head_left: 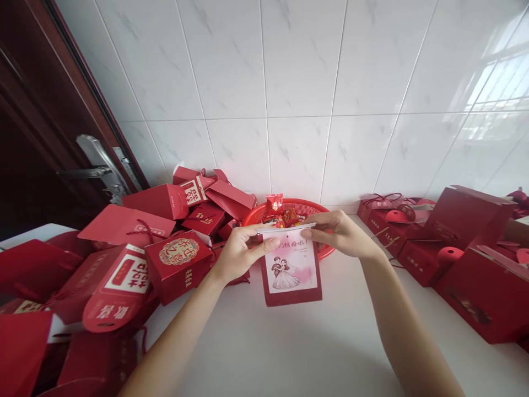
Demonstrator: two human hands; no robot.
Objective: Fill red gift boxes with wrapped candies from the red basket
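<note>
My left hand (243,251) and my right hand (334,234) pinch the two upper corners of a small red wedding gift bag (293,300). Its front carries a pink-and-white panel (289,270) with a drawn bride and groom and dark lettering. A pale folded edge runs along the top between my thumbs. Close behind it sits a red plastic basket (300,205) holding several wrapped candies (275,204); the bag and my hands partly hide the basket.
Red gift boxes (177,259) with cords lie heaped on the left. More red boxes (475,289) stand along the right. A white tiled wall (297,71) rises behind the white tabletop (289,353). At far left is a dark door with a metal handle (101,165).
</note>
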